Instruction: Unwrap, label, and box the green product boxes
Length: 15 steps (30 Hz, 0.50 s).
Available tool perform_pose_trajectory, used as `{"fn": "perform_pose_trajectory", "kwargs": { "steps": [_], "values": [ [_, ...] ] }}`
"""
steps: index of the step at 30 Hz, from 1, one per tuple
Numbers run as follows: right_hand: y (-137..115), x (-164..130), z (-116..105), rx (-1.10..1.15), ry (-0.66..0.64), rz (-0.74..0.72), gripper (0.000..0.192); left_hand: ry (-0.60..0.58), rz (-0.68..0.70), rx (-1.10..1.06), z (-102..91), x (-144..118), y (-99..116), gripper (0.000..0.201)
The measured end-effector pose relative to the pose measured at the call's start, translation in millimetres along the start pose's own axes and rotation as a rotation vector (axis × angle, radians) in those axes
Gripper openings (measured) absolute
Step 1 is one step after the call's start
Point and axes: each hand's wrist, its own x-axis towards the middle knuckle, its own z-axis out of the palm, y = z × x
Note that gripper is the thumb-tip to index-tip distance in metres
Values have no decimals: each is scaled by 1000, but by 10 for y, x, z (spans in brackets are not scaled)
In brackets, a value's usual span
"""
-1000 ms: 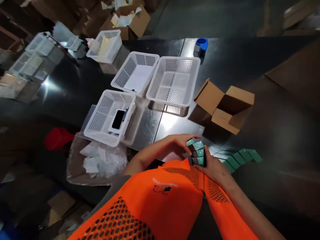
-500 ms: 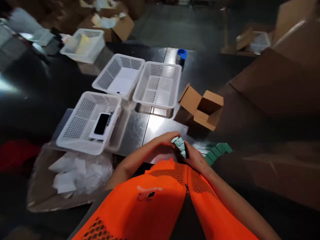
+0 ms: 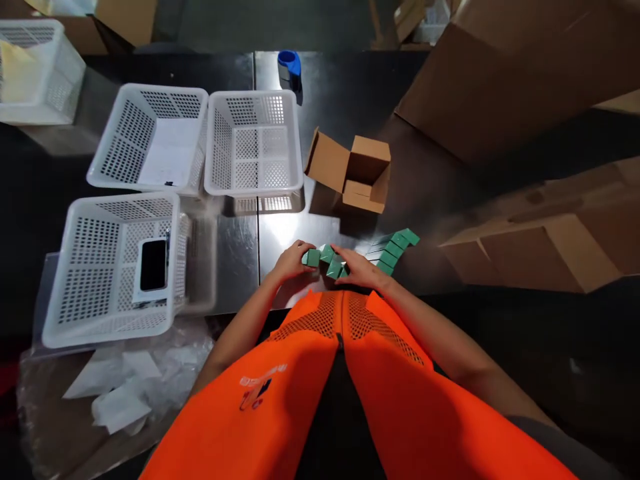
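Small green boxes occupy both hands close to the front edge of the metal table. My left hand (image 3: 291, 261) is closed on one green box (image 3: 311, 258). A few more green boxes (image 3: 334, 263) sit in the grip of my right hand (image 3: 361, 269), a small gap away from the left one. To the right of that hand, a slanted row of several green boxes (image 3: 392, 252) rests on the table. Beyond the hands stands an open brown carton (image 3: 364, 195) with its flaps up. Undersides of the held boxes are hidden.
White perforated baskets (image 3: 254, 190) stand at left; one basket (image 3: 75, 267) contains a phone (image 3: 153, 265). A blue-topped tape dispenser (image 3: 289, 63) is at the back. Large cartons (image 3: 500, 80) flank the right side. A bag with white scraps (image 3: 125, 393) lies lower left.
The view has swung right and levelled. The green boxes, formerly together between my hands, are now split: one in the left hand, a few in the right.
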Motion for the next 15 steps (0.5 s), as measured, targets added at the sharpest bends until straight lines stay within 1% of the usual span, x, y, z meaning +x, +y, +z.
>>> {"fn": "perform_pose_trajectory", "kwargs": {
  "steps": [2,4,8,10,12,15],
  "values": [
    [27,-48,30,11,19,0,99,4,-15,14,23,-2,16,58],
    [40,-70,18,15,29,-13,91,-6,-20,24,31,-16,25,58],
    [17,-71,-94,1,9,-62,71,-24,-10,37,22,-35,37,57],
    [-15,-61,-150,-16,-6,-76,65,-21,-1,38,9,-13,47,59],
    [-57,-42,-178,-45,-5,-65,64,-21,14,31,-10,31,55,61],
    [-129,19,-156,-104,16,-18,70,-35,47,-2,-45,101,48,63]
  ]
}}
